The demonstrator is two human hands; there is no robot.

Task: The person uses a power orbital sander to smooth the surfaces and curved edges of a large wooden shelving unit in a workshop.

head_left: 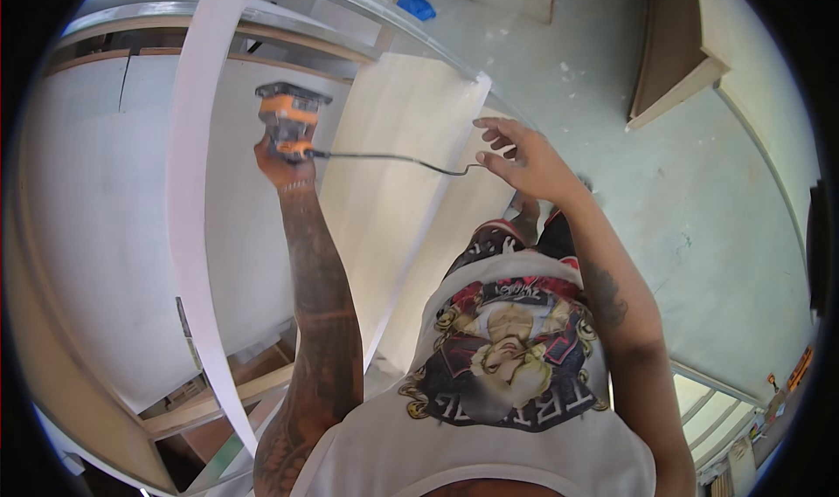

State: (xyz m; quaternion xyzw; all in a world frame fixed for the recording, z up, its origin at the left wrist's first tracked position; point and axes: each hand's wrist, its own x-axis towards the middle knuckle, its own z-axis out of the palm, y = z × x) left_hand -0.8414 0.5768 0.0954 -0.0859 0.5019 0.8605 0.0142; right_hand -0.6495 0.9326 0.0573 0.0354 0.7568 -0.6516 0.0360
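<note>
An orange and black palm sander (290,117) is gripped in my left hand (281,170), its flat dark pad turned toward the far side. It is held up in front of a white panel. A thin black power cord (389,156) leaves the sander and runs right to my right hand (522,159). The fingers of that hand are loosely bent and apart from the thumb. The cord meets it by the thumb tip, and its further run is hidden there.
A white upright strip (188,174) of a frame stands left of my arm. Pale panels (376,130) stand between my arms. A blue plastic bag (416,5) lies on the grey floor (594,69). A wooden cabinet piece (673,51) stands at the far right.
</note>
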